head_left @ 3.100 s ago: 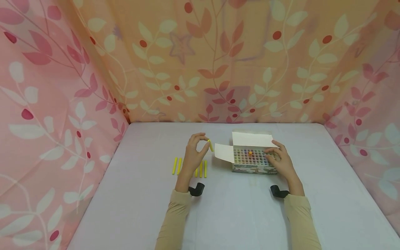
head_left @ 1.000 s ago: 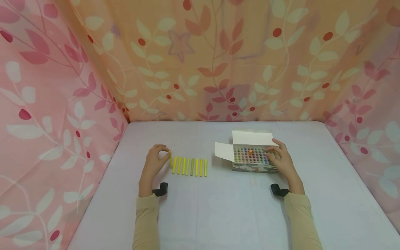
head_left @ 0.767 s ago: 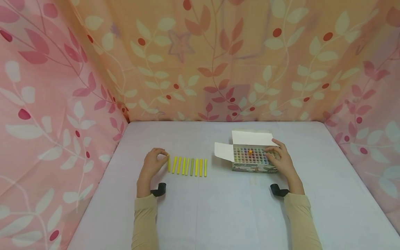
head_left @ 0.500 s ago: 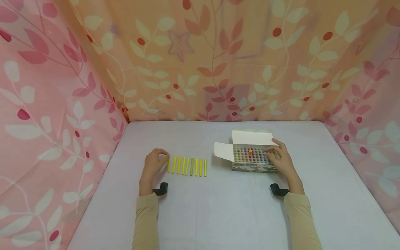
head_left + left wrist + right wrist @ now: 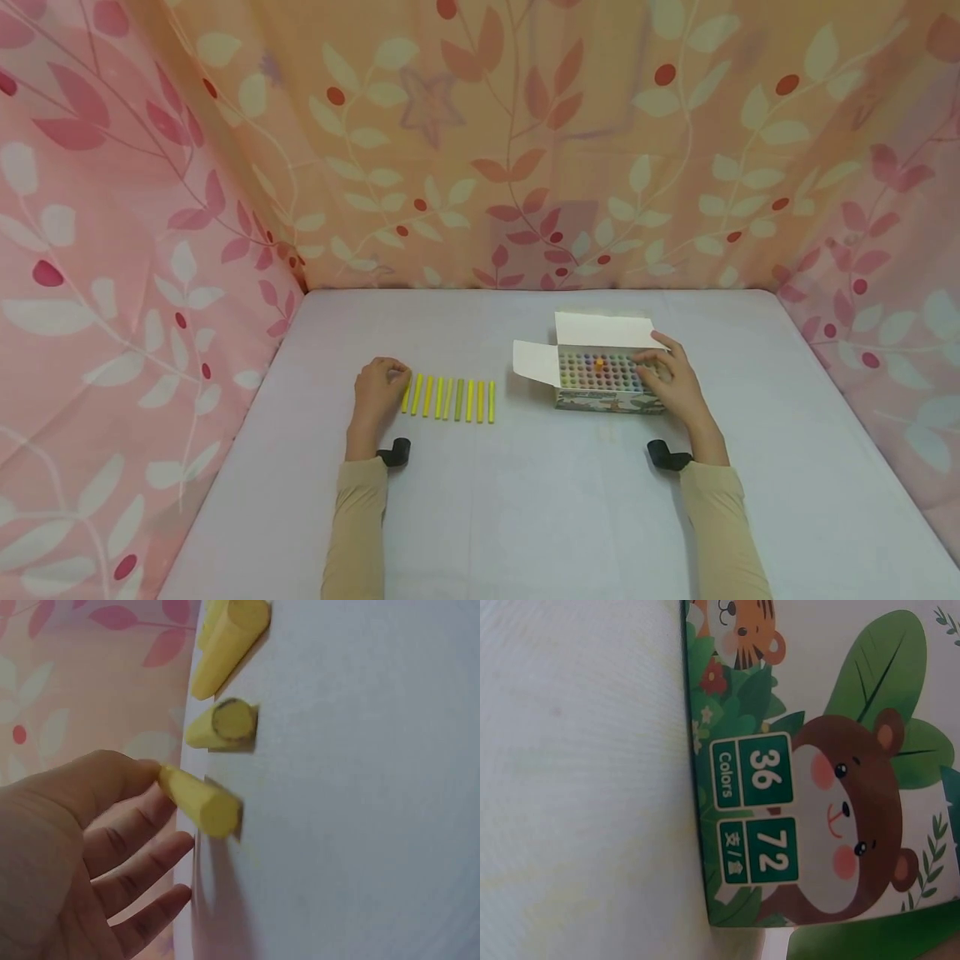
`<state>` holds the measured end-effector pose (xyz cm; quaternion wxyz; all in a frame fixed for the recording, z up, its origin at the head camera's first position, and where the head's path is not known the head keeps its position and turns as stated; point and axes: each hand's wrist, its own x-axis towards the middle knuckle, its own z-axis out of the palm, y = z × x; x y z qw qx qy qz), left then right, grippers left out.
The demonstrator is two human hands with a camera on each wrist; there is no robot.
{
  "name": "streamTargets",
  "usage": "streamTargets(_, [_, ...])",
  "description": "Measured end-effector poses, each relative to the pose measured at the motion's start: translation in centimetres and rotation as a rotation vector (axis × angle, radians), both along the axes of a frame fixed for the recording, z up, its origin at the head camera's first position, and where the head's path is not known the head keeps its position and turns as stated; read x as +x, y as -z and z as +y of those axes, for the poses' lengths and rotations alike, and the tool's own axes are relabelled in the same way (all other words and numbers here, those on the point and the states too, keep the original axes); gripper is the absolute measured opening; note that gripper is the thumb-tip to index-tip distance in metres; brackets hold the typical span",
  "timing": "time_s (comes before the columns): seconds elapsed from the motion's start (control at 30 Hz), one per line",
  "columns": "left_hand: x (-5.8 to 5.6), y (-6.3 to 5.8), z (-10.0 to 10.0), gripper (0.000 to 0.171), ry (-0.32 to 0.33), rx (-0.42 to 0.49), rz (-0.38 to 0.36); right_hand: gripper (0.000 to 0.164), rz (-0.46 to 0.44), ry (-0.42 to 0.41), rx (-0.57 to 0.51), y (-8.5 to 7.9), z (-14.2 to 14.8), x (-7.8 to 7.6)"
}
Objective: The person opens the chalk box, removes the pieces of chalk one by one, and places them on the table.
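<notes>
In the head view my left hand [image 5: 378, 387] is at the left end of a row of several yellow and yellow-green chalk sticks [image 5: 459, 400]. Its thumb and forefinger pinch the far end of the leftmost chalk [image 5: 201, 802], which lies on the table; the other fingers are spread in the left wrist view. My right hand [image 5: 678, 387] holds the right end of an opened chalk box [image 5: 609, 402], partly hiding it. Coloured chalk tips fill the box, and one orange chalk [image 5: 599, 364] sticks up above the others. The right wrist view shows the box's printed side [image 5: 840, 825], with a bear and "36 Colors".
The box's white lid [image 5: 603, 328] stands raised at the back, and a side flap [image 5: 535, 363] juts left toward the row. A white cloth covers the table [image 5: 525, 517]. Patterned curtains [image 5: 480, 167] enclose its back and sides.
My left hand has carried a yellow chalk from beside the box flap leftward and laid it at the row's left end. The right hand has stayed on the box.
</notes>
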<state>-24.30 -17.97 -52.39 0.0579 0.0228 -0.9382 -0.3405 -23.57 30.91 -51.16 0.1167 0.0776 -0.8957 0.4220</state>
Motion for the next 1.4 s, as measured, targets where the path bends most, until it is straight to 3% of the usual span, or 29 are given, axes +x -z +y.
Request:
streamTargets(0.9, [-0.28, 0.84, 0.40, 0.021, -0.034, -0.058, 0.048, 0.016, -0.005, 0.010, -0.001, 0.06, 0.12, 0.09])
streamTargets(1.17, [0.10, 0.64, 0.33, 0.021, -0.053, 0.040, 0.001, 0.017, -0.018, 0.014, 0.004, 0.02, 0.12, 0.04])
streamTargets(1.4, [0.42, 0.63, 0.18, 0.022, -0.051, 0.057, -0.027, 0.016, -0.015, 0.013, 0.006, 0.13, 0.07, -0.15])
